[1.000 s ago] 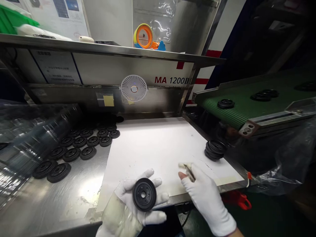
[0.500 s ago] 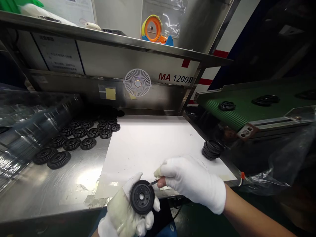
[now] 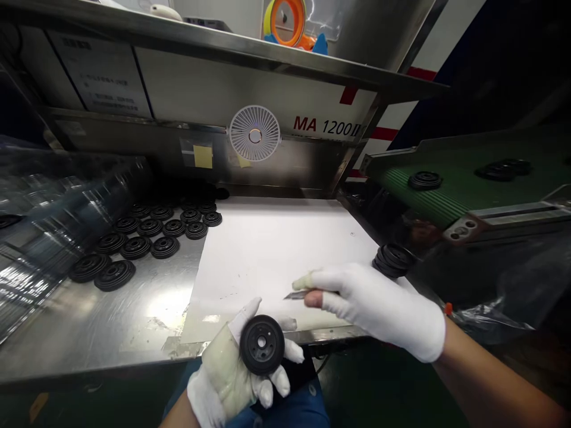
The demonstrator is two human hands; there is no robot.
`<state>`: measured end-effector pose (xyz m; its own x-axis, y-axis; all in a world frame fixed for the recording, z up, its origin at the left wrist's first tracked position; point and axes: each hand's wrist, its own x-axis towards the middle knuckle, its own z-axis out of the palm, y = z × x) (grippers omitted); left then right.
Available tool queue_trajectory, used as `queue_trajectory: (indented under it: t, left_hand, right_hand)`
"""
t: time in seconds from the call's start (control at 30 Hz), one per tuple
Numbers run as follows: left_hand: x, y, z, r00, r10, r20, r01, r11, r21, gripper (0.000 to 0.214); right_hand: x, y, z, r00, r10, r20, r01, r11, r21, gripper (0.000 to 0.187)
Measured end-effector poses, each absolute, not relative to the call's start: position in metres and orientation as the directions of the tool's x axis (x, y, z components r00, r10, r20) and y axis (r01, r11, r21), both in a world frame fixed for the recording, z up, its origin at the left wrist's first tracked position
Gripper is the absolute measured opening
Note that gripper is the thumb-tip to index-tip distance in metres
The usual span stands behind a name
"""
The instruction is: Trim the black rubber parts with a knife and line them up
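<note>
Gloved left hand, fingers closed on black wheel, gloved right hand, fingers pinching small blade, both at bottom center of frame

Steel bench (white sheet), black wheels

You are holding one black pulley in your left hand and one small blade in your right hand, while counting about fourteen loose pulleys on the steel table, one stack of pulleys, and three pulleys on the green conveyor belt.
</note>
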<state>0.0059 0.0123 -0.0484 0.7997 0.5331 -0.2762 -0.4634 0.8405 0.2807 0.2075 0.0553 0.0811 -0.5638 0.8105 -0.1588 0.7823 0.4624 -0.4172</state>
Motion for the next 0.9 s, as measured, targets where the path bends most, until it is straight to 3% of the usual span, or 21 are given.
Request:
queue_trajectory:
  t: [0.1, 0.2, 0.33, 0.43, 0.57, 0.67, 0.9]
  left_hand:
    - [0.003, 0.014, -0.047, 0.806, 0.545, -0.231, -0.485, 0.832, 0.268, 0.062]
    - [0.001, 0.015, -0.048, 0.798, 0.561, -0.219, -0.51, 0.823, 0.248, 0.062]
    - [0.001, 0.016, -0.05, 0.798, 0.567, -0.206, -0.521, 0.82, 0.238, 0.063]
    - [0.001, 0.018, -0.05, 0.798, 0.561, -0.223, -0.516, 0.825, 0.229, 0.063]
    - [-0.001, 0.019, -0.047, 0.799, 0.562, -0.216, -0.523, 0.825, 0.214, 0.061]
    - [-0.002, 0.019, -0.047, 0.798, 0.573, -0.184, -0.535, 0.816, 0.219, 0.06]
    - [-0.003, 0.02, -0.046, 0.787, 0.595, -0.166, -0.556, 0.799, 0.229, 0.06]
  right_hand:
    - [0.23, 0.057, 0.054, -0.373, 0.925, -0.072, 0.843, 0.306, -0.443, 0.038]
    - [0.244, 0.056, 0.022, -0.273, 0.962, -0.031, 0.845, 0.224, -0.486, 0.047]
    - [0.247, 0.049, -0.007, -0.164, 0.97, -0.181, 0.698, -0.016, -0.716, 0.053]
    - [0.246, 0.046, -0.02, -0.082, 0.965, -0.25, 0.558, -0.164, -0.814, 0.049]
    - [0.244, 0.046, -0.034, 0.0, 0.964, -0.265, 0.446, -0.237, -0.863, 0.048]
    - [0.244, 0.046, -0.046, 0.015, 0.96, -0.281, 0.424, -0.261, -0.867, 0.031]
    - [0.254, 0.042, -0.031, -0.044, 0.971, -0.237, 0.532, -0.178, -0.828, 0.025]
